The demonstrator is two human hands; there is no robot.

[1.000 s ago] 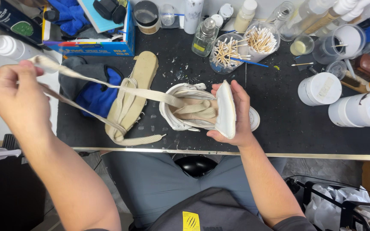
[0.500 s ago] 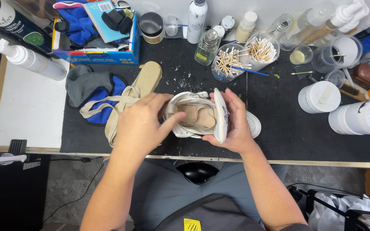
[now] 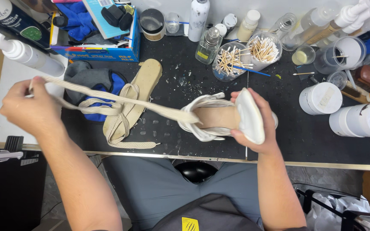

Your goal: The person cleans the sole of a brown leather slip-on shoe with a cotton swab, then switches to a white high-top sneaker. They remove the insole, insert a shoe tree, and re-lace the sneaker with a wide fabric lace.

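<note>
A person sits at a cluttered black table [image 3: 305,141], working on a cream lace-up sandal. The right hand [image 3: 258,124] wraps around the sandal [image 3: 219,117], thumb on its near side and fingers curled over the pale sole, holding it on edge just above the table near the middle. The left hand [image 3: 28,107], raised at the left, is closed in a fist, pinching the end of a flat woven ribbon [image 3: 120,100]. The ribbon runs taut from that fist to the sandal's looped straps. The step in hand seems to be drawing the ribbon through the straps. The next move likely calls for steady tension while the right hand keeps the sandal from turning. A matching sandal [image 3: 131,102] lies flat between the hands, its ribbon loosely knotted. Jars of cotton swabs [image 3: 236,57] stand at the far side.
</note>
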